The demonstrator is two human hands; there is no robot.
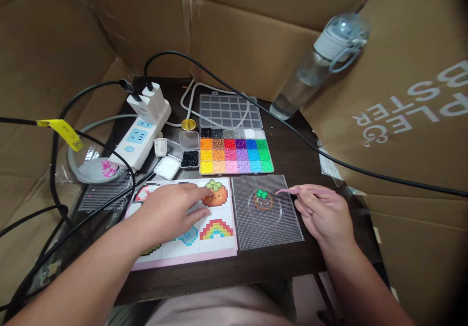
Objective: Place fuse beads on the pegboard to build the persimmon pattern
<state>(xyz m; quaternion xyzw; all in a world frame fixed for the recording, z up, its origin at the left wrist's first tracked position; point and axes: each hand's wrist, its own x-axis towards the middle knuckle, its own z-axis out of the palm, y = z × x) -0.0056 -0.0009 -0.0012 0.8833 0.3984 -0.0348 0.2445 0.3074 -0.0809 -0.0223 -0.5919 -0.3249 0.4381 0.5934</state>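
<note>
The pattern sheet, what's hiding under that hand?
The left hand lies on the pattern sheet, fingers touching the orange fruit picture. Rainbow shows; pictures beneath the palm are covered.

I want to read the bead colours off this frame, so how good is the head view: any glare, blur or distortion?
Head view: soft, even light, with the bead box colours distinct; mild glare on the water bottle. Edges bow and corners darken from the wide lens. The right hand and its pink tool look slightly soft; the left hand covers part of the pattern sheet.

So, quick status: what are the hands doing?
Left hand flat on pattern sheet, finger at orange design. Right hand holds pink tweezers over pegboard. Black cable crosses behind.
</note>
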